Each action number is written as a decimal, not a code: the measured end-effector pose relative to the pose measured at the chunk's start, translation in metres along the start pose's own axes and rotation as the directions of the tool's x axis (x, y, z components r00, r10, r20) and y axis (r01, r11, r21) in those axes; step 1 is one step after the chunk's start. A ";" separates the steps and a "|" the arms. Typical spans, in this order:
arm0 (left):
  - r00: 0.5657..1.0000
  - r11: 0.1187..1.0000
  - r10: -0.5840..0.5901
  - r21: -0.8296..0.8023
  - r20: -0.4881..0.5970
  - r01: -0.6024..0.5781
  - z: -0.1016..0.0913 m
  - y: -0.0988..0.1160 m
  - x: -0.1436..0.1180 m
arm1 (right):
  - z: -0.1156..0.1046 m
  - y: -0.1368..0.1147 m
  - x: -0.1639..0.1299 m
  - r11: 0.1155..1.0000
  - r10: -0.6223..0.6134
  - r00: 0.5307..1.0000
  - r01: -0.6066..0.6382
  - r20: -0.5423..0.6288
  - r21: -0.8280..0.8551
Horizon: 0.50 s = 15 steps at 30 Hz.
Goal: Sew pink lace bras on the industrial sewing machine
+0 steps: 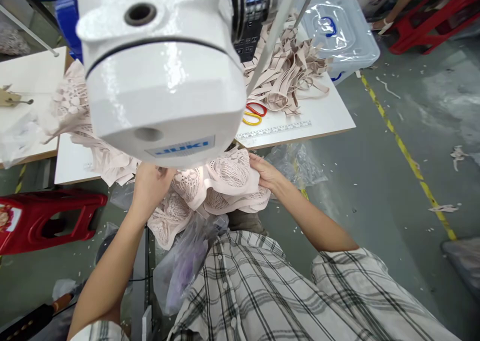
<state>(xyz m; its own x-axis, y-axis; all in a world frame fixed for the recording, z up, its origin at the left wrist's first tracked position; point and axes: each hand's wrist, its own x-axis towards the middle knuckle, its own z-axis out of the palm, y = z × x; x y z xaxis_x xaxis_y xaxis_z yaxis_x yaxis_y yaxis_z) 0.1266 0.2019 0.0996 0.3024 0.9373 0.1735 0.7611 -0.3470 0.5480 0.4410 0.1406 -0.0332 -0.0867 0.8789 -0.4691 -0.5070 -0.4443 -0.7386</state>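
Note:
A pale pink lace bra [232, 173] hangs over the front edge of the sewing table, below the head of a white sewing machine [165, 101]. My right hand [264, 171] grips the bra's right cup at its outer edge, thumb on top. At the other side, my left hand [153, 183] is closed at the bra's left part, its fingertips partly hidden under the machine head. More lace cups [170, 216] droop beneath, toward my lap. The needle area is hidden behind the machine head.
Beige straps [288, 71] lie heaped on the table's right, near scissors [255, 113] and a ruler [288, 127]. More lace pieces [108, 153] spread leftward. A lidded plastic box [337, 26] stands behind; a red stool [48, 218] is at left.

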 end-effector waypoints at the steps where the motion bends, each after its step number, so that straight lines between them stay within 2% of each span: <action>1: 0.999 1.000 -0.010 0.023 -0.038 0.011 -0.003 0.001 -0.006 | -0.003 -0.008 -0.003 0.999 -0.036 0.999 0.036 -0.028 -0.009; 4: 0.979 0.997 0.000 0.081 -0.202 0.016 -0.012 0.016 -0.032 | -0.007 -0.036 -0.018 0.978 -0.210 0.968 0.207 -0.135 -0.042; 6: 0.960 0.990 0.123 0.095 -0.253 -0.102 -0.014 0.040 -0.052 | 0.002 -0.053 -0.034 0.927 -0.374 0.906 0.359 -0.199 -0.111; 7: 0.943 0.973 0.229 0.080 -0.240 -0.215 -0.014 0.054 -0.061 | 0.011 -0.059 -0.044 0.895 -0.441 0.879 0.414 -0.180 -0.167; 8: 0.912 0.936 0.351 0.045 -0.213 -0.349 -0.013 0.069 -0.067 | 0.023 -0.063 -0.054 0.866 -0.473 0.876 0.444 -0.089 -0.232; 9: 0.866 0.880 0.469 0.004 -0.175 -0.476 -0.011 0.082 -0.071 | 0.038 -0.066 -0.065 0.838 -0.459 0.886 0.458 0.072 -0.298; 10: 0.820 0.824 0.557 -0.035 -0.133 -0.565 -0.009 0.092 -0.073 | 0.054 -0.067 -0.075 0.808 -0.384 0.879 0.468 0.282 -0.358; 11: 0.794 0.791 0.602 -0.074 -0.081 -0.607 -0.007 0.099 -0.073 | 0.070 -0.066 -0.084 0.775 -0.242 0.827 0.479 0.507 -0.412; 12: 0.800 0.795 0.600 -0.108 -0.002 -0.597 -0.005 0.102 -0.071 | 0.085 -0.065 -0.091 0.732 -0.127 0.752 0.512 0.647 -0.450; 13: 0.833 0.836 0.545 -0.135 0.098 -0.532 -0.003 0.100 -0.068 | 0.097 -0.064 -0.095 0.676 -0.050 0.695 0.552 0.717 -0.488; 14: 0.871 0.893 0.448 -0.160 0.203 -0.422 -0.001 0.095 -0.064 | 0.106 -0.063 -0.096 0.614 -0.025 0.679 0.589 0.733 -0.525; 15: 0.897 0.941 0.327 -0.185 0.297 -0.282 0.001 0.088 -0.060 | 0.112 -0.062 -0.093 0.545 -0.055 0.704 0.616 0.708 -0.569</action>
<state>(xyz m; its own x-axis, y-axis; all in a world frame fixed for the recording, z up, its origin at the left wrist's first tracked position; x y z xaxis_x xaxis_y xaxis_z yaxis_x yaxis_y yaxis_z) 0.1757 0.1155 0.1366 0.6909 0.7171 0.0914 0.5251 -0.5847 0.6184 0.3848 0.1054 0.1102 -0.6405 0.7661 0.0538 0.1579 0.1999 -0.9670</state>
